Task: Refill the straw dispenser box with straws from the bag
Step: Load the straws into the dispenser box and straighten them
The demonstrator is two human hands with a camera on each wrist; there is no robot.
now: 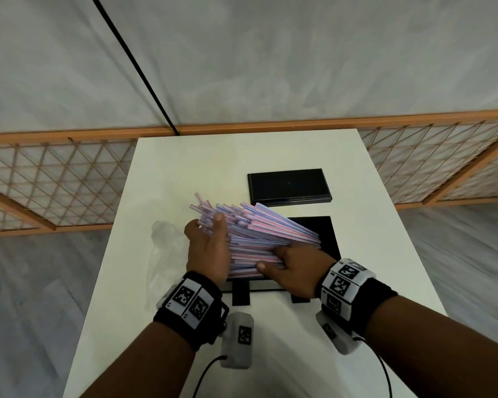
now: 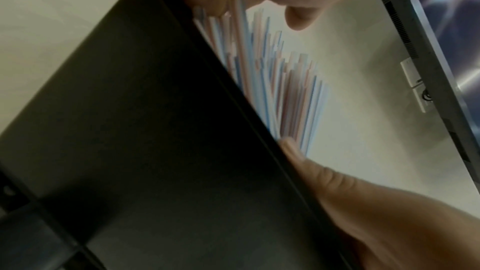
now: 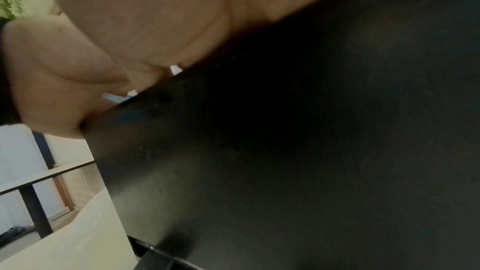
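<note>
A thick bundle of pink-and-blue striped straws lies slanted over the open top of the black dispenser box on the white table. My left hand cups the bundle's left end, thumb over the top. On the near side my right hand grips the bundle, with its thumb underneath and its fingers on top. The left wrist view shows the straws fanning out beside the box's black wall. The right wrist view is mostly filled by my palm and the box wall, with a few straw tips between them.
A crumpled clear plastic bag lies on the table left of my left hand. The black lid lies flat behind the box. A wooden lattice fence runs behind the table. The table's edges are close on both sides.
</note>
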